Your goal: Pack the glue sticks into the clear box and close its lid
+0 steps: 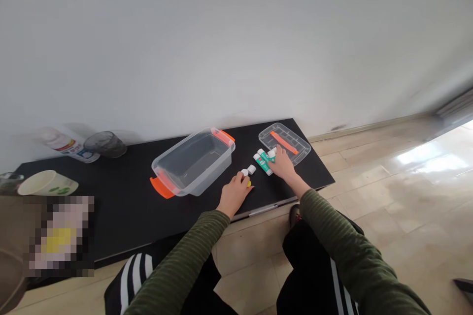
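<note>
My left hand (235,193) rests low over the black tabletop, its fingers curled around a small white-and-yellow object (249,183) that they mostly cover. Just beyond those fingertips lies a small white block-like piece (252,170). My right hand (284,163) closes on a green-and-white glue stick (272,153), whose white end shows past the fingers. Similar glue sticks (262,162) lie side by side under and left of that hand. Behind it, a clear lid (302,146) with an orange handle lies flat on the table.
An uncovered clear plastic box (214,182) with orange latches stands left of my hands. Farther left are a dark glass (105,144), a white canister (70,145) and a paper cup (46,183). The black table (129,211) meets the wall behind; its right edge is near the lid.
</note>
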A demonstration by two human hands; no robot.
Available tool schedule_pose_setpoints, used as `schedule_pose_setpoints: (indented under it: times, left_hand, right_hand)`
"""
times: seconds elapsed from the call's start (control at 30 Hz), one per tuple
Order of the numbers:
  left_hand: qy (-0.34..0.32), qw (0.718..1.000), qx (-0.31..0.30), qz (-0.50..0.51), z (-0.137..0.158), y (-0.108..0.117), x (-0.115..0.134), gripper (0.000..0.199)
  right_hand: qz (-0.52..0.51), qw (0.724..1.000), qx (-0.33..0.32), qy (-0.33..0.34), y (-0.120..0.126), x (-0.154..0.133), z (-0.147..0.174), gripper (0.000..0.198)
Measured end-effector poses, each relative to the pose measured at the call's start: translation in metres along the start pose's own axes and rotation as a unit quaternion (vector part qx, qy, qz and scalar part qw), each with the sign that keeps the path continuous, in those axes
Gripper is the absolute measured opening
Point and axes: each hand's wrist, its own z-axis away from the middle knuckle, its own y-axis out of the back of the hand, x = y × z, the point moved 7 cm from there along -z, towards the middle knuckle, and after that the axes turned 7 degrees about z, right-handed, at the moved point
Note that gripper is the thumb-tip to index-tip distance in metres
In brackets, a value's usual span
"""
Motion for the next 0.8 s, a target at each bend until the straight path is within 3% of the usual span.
schedule_pose_setpoints:
  times: [0.23,0.43,0.57,0.8]
  left_hand:
    - [-0.006,0.999,0.05,0.009,-0.007,-0.001,-0.001,0.027]
    - [-0.064,0.988,0.132,0.039,-0.007,0.001,0.002,0.021]
    - [-0.077,0.983,0.148,0.072,-0.012,-0.005,-0.002,0.02]
    - [-0.073,0.983,0.138,0.092,-0.031,-0.013,-0.001,0.022]
  right_hand:
    - [0.032,0.999,-0.006,0.001,-0.008,-0.004,-0.004,0.068]
    - [0.097,0.994,-0.033,0.044,-0.009,-0.01,0.002,0.046]
    - [0.14,0.986,0.013,0.088,-0.006,-0.016,0.006,0.048]
    - [0.13,0.985,0.093,0.063,-0.019,-0.014,0.008,0.053]
